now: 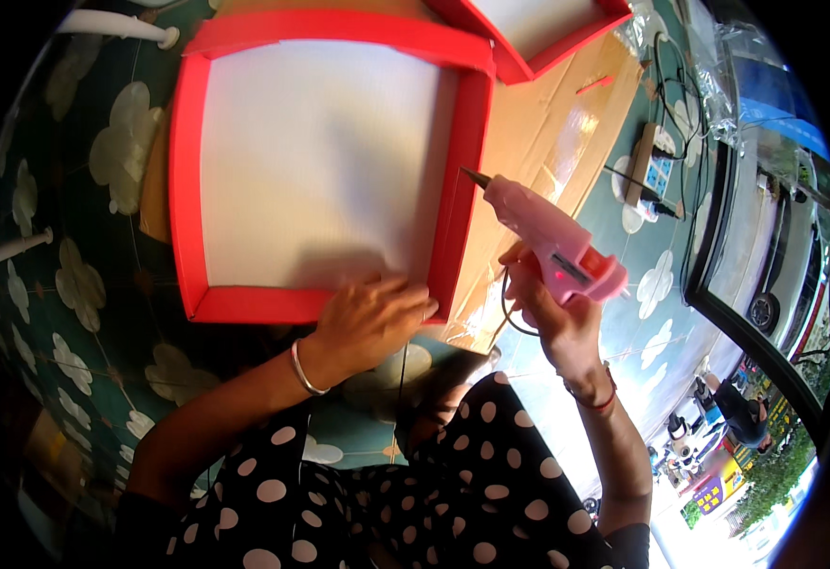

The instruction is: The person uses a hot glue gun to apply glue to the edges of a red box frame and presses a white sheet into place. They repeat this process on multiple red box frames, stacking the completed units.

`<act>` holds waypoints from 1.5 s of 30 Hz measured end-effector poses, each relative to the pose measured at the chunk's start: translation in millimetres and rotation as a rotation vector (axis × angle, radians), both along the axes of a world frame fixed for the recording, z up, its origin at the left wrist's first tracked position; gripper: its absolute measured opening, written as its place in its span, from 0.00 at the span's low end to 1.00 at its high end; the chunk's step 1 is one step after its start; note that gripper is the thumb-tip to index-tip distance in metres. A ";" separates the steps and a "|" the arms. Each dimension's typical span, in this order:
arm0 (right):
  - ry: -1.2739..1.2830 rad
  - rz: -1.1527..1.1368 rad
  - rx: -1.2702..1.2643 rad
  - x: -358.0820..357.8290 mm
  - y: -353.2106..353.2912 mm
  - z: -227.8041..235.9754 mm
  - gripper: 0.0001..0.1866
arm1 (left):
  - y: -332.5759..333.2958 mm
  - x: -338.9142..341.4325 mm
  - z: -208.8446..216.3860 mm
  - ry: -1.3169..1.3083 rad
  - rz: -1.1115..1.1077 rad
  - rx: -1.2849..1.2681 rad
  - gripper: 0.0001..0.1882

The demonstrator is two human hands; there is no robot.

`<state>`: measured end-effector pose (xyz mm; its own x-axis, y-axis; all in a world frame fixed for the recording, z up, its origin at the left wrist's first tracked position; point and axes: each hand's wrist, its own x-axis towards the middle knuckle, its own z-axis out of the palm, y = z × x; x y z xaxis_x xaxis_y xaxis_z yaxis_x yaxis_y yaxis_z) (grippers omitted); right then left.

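Note:
A shallow box with red walls and a white inner base lies in front of me. My left hand grips its near wall by the right corner, fingers bent over the rim and fingertips inside; the thumb is not clearly seen. In my right hand is a pink hot glue gun, its handle wrapped by the fingers. The gun's dark nozzle tip is close to the top of the box's right wall. A small red light shows on the gun's side.
Brown cardboard lies under the box. A second red box touches the far right corner. A small red strip lies on the cardboard. On the patterned floor at the right is a power strip with black cables. White tubular legs stand at the left.

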<state>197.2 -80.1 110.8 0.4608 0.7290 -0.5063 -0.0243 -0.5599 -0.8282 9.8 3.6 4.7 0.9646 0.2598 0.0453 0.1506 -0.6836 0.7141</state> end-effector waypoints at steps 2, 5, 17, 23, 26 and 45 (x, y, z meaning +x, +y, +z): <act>-0.144 0.030 -0.085 8.9 9.0 -5.8 0.10 | -0.1 -4.8 -0.1 -0.049 -0.134 0.089 0.07; -0.208 0.105 -0.025 16.7 20.3 -6.6 0.09 | 0.9 -6.8 4.2 -0.088 -0.245 0.182 0.03; -0.447 -0.170 0.088 90.9 -12.2 -15.6 0.15 | 20.8 -41.1 10.1 -0.210 -0.547 0.231 0.04; -0.304 -0.060 0.058 85.6 -7.6 -42.1 0.20 | 67.8 -54.8 10.1 -0.227 -0.785 0.315 0.18; -0.149 0.042 0.149 68.6 15.6 -62.7 0.20 | 78.6 -58.7 11.8 -0.185 -0.746 0.266 0.24; 0.299 -0.198 0.084 -28.4 -6.5 -28.0 0.14 | -1.4 4.4 7.0 -0.133 -0.211 0.361 0.27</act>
<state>168.8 -86.6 82.8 0.4375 0.6852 -0.5824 -0.3736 -0.4506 -0.8108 14.2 2.2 11.7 0.9746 0.0022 0.2241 -0.0963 -0.8988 0.4276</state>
